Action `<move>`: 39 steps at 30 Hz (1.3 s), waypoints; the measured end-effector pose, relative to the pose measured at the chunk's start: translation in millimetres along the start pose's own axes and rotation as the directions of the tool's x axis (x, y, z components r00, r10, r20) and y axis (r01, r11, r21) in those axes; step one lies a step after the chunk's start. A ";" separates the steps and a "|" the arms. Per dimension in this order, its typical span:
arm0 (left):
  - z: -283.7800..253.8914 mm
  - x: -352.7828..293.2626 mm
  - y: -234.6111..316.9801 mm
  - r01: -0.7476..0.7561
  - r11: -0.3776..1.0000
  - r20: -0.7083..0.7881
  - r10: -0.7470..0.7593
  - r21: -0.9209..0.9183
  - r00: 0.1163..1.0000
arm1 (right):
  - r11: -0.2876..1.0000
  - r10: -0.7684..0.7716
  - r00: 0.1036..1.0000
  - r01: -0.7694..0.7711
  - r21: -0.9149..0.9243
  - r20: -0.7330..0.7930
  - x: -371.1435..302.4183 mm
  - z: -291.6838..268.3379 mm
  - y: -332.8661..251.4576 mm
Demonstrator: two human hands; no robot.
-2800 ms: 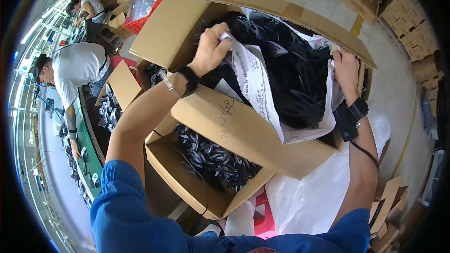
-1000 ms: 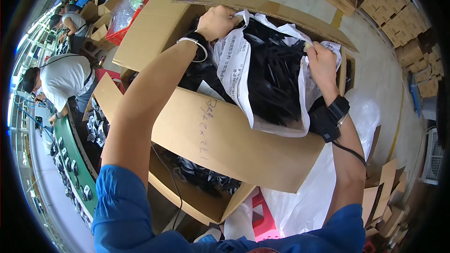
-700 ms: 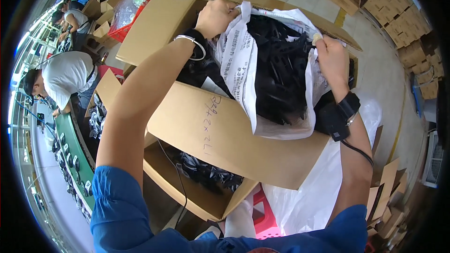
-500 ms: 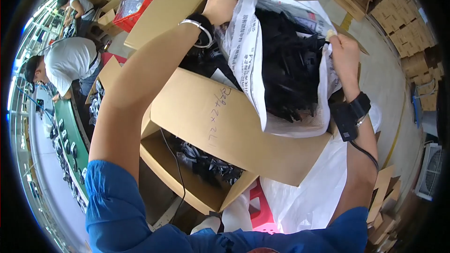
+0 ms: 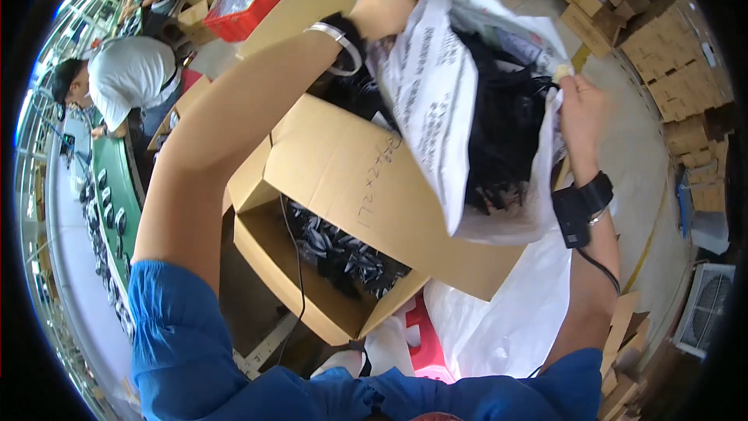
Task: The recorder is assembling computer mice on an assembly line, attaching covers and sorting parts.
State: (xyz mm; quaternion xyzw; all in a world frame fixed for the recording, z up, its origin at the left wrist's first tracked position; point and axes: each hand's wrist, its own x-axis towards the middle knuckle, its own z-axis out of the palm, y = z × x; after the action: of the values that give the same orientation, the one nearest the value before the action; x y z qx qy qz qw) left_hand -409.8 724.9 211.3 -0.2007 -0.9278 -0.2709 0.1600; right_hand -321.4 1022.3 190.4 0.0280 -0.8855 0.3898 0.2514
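A white plastic bag (image 5: 430, 109) printed with dark characters hangs open between my hands, above a cardboard box. Inside it lies a mass of black parts (image 5: 502, 121), too jumbled to make out singly. My left hand (image 5: 386, 6), slightly blurred, is closed on the bag's upper left rim. On the opposite rim my right hand (image 5: 580, 113) grips the plastic between thumb and fingers. Below the bag, a box flap (image 5: 351, 175) with handwriting slopes toward me. More black parts (image 5: 360, 93) show in the box under my left wrist.
Nearer me stands an open cardboard box (image 5: 312, 296) holding black parts, with a thin cable across it. A clear plastic sheet (image 5: 499, 320) hangs over a red stool (image 5: 425, 343). At left, co-workers (image 5: 132, 74) stand along a green conveyor (image 5: 109, 179). Stacked cartons (image 5: 674, 62) stand at right.
Both hands have shifted slightly right with the bag, which has moved away from the flap's writing. More of the nearer box's contents show.
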 end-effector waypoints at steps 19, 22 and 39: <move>-22.8 -1.2 -11.1 -0.163 0.987 -0.010 0.163 0.000 0.987 | 0.999 -0.037 0.996 0.037 0.004 -0.076 -2.9 -7.8 -12.9; -18.5 -16.2 -13.4 -0.061 0.990 -0.015 0.060 -0.126 0.998 | 1.000 0.012 0.998 -0.011 0.024 -0.065 -17.7 -15.3 -46.1; -16.4 -75.0 -141.8 0.215 0.848 -0.040 -0.267 -0.484 0.963 | 0.953 -0.300 0.950 0.302 0.010 -0.084 -47.9 70.1 -86.2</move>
State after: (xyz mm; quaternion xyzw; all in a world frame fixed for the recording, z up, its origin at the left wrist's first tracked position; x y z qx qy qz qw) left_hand -406.7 584.6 131.9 -0.1011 -0.8407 -0.5184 0.1193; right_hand -288.2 906.0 186.4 0.1493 -0.8553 0.3578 0.3436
